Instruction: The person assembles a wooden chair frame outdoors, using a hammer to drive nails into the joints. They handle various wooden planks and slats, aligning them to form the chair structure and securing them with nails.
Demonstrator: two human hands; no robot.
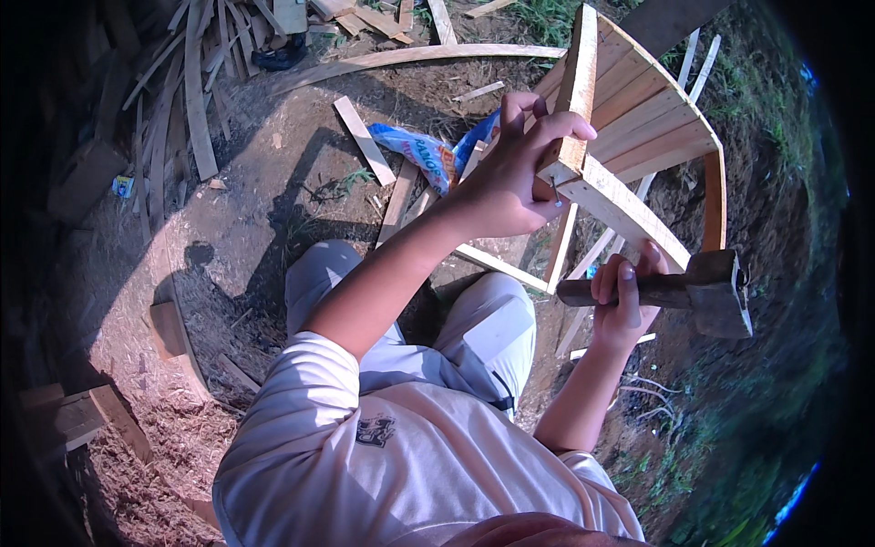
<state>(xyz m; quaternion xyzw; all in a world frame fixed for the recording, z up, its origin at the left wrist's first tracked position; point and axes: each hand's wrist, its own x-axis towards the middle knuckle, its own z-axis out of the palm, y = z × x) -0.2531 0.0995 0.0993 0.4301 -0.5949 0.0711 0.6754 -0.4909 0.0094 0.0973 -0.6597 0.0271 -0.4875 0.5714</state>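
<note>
A wooden slatted frame [652,109], made of pale boards on thicker bars, is held up tilted in front of me. My left hand [524,169] is closed around its near corner, thumb and fingers on the upright bar [576,87]. A nail [556,190] sticks out of that corner beside my palm. Below and to the right, my right hand [627,296] is wrapped around the wooden handle of a hatchet [720,294], its metal head pointing right. A fingertip of that hand lies against the frame's lower bar [633,214], though I cannot tell whether it presses there.
Loose wooden strips [196,91] are heaped at the far left. A blue and white plastic bag [424,150] lies beyond my knees, among scattered slats [365,141]. Wood shavings [173,438] and timber blocks [87,415] are at the near left. Grass [756,155] grows on the right.
</note>
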